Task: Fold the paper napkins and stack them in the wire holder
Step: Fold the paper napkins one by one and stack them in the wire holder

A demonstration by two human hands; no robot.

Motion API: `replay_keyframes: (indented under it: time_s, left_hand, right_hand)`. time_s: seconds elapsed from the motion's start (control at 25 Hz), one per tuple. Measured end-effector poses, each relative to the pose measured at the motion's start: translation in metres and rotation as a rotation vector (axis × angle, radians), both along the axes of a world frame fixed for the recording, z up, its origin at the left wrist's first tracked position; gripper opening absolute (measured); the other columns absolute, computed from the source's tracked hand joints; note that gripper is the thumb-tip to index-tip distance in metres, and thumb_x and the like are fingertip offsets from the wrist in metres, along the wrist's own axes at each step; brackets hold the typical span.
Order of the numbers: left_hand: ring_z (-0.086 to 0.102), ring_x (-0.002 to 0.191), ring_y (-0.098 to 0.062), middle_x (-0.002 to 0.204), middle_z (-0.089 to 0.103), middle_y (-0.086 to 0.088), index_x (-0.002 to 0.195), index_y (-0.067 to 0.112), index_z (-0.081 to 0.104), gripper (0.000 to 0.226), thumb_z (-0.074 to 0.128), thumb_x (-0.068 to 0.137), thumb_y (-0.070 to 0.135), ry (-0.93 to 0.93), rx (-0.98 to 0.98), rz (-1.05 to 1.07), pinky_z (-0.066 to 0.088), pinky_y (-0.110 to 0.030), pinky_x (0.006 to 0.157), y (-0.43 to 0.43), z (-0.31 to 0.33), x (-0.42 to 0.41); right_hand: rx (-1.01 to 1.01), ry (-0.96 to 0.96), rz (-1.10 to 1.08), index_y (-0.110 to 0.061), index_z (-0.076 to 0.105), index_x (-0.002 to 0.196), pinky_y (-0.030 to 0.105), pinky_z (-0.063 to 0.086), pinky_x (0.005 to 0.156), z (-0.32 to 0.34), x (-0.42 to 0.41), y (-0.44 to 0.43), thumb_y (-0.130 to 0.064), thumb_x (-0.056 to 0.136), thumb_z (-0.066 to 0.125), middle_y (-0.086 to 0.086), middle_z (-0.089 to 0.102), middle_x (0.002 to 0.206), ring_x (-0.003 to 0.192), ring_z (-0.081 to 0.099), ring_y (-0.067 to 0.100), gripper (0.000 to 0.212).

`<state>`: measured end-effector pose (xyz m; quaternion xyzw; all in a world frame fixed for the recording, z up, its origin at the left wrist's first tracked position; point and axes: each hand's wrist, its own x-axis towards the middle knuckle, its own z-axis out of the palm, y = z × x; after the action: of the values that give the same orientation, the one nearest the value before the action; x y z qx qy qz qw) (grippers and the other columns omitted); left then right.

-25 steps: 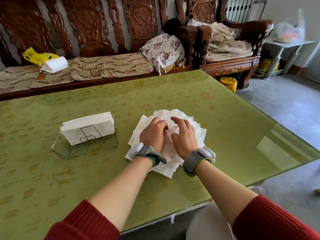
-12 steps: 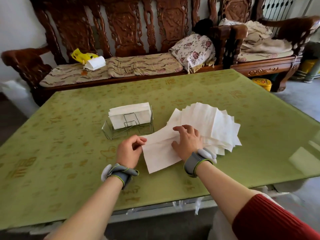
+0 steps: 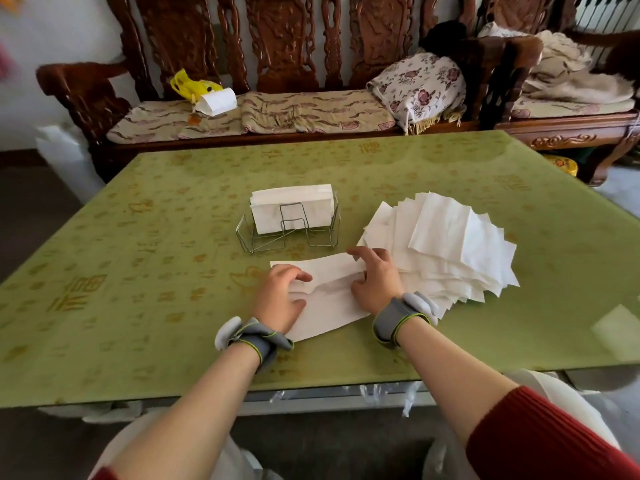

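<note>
One white paper napkin [image 3: 327, 292] lies flat on the green table [image 3: 138, 271] in front of me. My left hand [image 3: 282, 297] presses its left part with the fingers curled on the paper. My right hand [image 3: 375, 280] rests on its right edge with fingers spread. A fanned pile of unfolded napkins [image 3: 446, 244] lies just right of my right hand. Behind the single napkin stands the wire holder [image 3: 287, 233], with a stack of folded napkins [image 3: 292, 206] upright in it.
A carved wooden bench [image 3: 277, 64] with cushions runs behind the table. On it lie a yellow bag with a white packet [image 3: 204, 93] and a floral pillow [image 3: 420, 86]. The table's near edge is close to my body.
One napkin has been drawn left off the pile and now lies alone in front of the holder under both hands. The view shifted left and lower.
</note>
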<state>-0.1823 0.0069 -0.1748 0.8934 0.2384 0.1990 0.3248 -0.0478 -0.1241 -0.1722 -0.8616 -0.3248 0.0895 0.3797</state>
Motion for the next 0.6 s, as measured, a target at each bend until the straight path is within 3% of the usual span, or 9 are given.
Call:
replay_keyframes:
  time_s: [0.08, 0.28, 0.4, 0.6]
  left_hand:
    - [0.050, 0.101, -0.012, 0.106, 0.057, -0.002, 0.091, 0.012, 0.068, 0.033, 0.063, 0.066, -0.010, -0.031, 0.019, 0.070, 0.028, -0.010, 0.083, 0.003, -0.001, 0.000]
    - [0.056, 0.084, -0.015, 0.084, 0.062, 0.008, 0.081, 0.015, 0.068, 0.021, 0.071, 0.069, -0.002, -0.079, 0.008, 0.188, 0.037, -0.021, 0.072, 0.009, 0.004, -0.009]
    - [0.056, 0.073, -0.016, 0.076, 0.067, 0.004, 0.074, 0.019, 0.067, 0.016, 0.071, 0.072, 0.004, -0.097, 0.021, 0.180, 0.041, -0.027, 0.066, 0.010, 0.011, -0.012]
    - [0.051, 0.070, -0.023, 0.068, 0.058, 0.004, 0.075, 0.020, 0.059, 0.012, 0.063, 0.086, 0.022, -0.178, 0.128, 0.237, 0.034, -0.029, 0.060, 0.022, 0.031, -0.013]
  right_hand:
    - [0.078, 0.003, 0.054, -0.028, 0.059, 0.123, 0.023, 0.047, 0.080, -0.001, 0.002, -0.002, 0.005, 0.075, 0.050, -0.002, 0.049, 0.119, 0.080, 0.055, 0.018, 0.058]
    - [0.152, 0.026, 0.115, -0.028, 0.070, 0.106, 0.005, 0.039, 0.074, -0.003, 0.001, -0.009, 0.008, 0.068, 0.046, -0.012, 0.069, 0.097, 0.092, 0.059, 0.008, 0.058]
    - [0.141, 0.059, 0.125, -0.025, 0.072, 0.102, 0.009, 0.039, 0.068, 0.007, -0.002, -0.008, 0.001, 0.075, 0.055, -0.009, 0.069, 0.090, 0.082, 0.058, 0.007, 0.041]
    - [0.117, -0.175, 0.126, -0.022, 0.073, 0.099, 0.024, 0.033, 0.076, 0.035, -0.002, 0.002, -0.020, 0.088, 0.060, -0.002, 0.069, 0.091, 0.092, 0.048, 0.018, 0.017]
